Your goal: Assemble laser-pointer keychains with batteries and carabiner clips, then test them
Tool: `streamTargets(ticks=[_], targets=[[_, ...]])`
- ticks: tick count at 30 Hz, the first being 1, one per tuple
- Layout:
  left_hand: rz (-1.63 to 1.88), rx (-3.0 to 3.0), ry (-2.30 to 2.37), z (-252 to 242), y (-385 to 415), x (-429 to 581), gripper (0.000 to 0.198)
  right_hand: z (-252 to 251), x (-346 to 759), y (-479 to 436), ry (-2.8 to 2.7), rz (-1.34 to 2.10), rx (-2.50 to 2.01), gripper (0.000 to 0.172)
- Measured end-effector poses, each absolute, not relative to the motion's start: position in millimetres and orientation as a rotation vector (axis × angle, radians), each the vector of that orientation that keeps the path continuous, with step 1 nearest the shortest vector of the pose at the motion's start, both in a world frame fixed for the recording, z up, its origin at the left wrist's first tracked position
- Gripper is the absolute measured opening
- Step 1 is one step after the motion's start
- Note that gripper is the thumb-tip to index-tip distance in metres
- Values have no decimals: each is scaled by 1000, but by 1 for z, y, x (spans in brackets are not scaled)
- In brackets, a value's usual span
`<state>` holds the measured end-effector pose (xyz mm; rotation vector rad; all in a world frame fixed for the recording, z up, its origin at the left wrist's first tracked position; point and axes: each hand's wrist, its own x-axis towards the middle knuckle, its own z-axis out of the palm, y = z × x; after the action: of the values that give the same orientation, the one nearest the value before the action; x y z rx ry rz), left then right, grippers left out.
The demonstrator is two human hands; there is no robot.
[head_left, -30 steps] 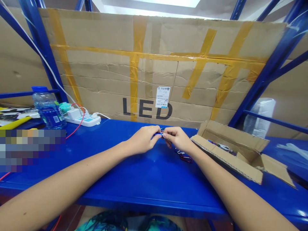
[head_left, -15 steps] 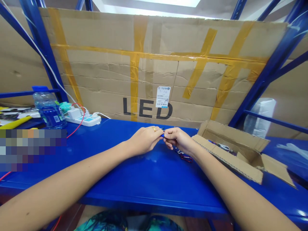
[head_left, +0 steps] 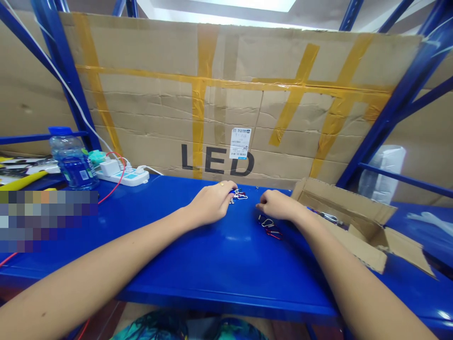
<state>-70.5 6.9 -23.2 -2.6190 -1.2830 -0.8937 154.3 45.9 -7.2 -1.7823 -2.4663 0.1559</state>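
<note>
My left hand, with a ring on one finger, has its fingertips closed at a small pile of clip-like carabiners. A blue piece shows at those fingertips. To the right, my right hand is low over the blue tabletop, its fingers curled together and pointing down. What they hold, if anything, is hidden. Just below that hand lie a silver carabiner and a red carabiner, with a dark one close by.
An open cardboard box with metal items inside stands on the right. At the back left are a white power strip with a red cable and a bottle of blue liquid. A large cardboard sheet rises behind the blue table.
My hands, together around a small blue item before, are now apart. The right hand has moved right and the left slightly left. The pile by my left fingertips now shows.
</note>
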Motion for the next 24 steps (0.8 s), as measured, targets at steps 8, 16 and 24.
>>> streamTargets(ticks=[8,16,24], targets=[[-877,-2622,-1251,-25,8,-71,25,-20,137,34,-2645,198,-1708,11],[-838,-2607,-1305,-23,6,-71,23,-31,126,31,-2686,522,-1185,6],[-792,-2774,-1201,-24,13,-75,16,-18,134,36,-2167,1309,-851,3]])
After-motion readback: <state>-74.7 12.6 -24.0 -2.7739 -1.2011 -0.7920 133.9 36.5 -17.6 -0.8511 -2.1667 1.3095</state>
